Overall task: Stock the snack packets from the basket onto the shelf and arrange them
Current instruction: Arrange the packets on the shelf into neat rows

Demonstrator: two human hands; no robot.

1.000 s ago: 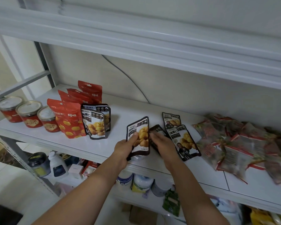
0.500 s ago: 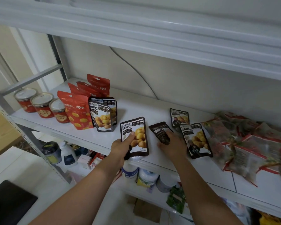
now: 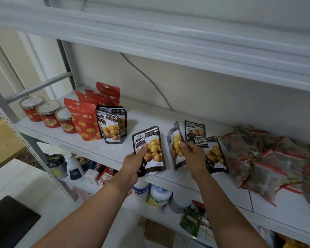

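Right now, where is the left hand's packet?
Head view, centre: left hand holds the chestnut packet at the shelf's front edge, between the standing packets and the right hand.

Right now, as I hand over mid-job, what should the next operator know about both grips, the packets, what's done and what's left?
Left grip: holds one dark chestnut packet over the front edge of the shelf.
Right grip: pinches a second dark packet, tilted up off the shelf.
Done: two standing dark packets beside the red pouches.
Left: stand both held packets with them, then the two flat packets by the right grip. Basket not in view.
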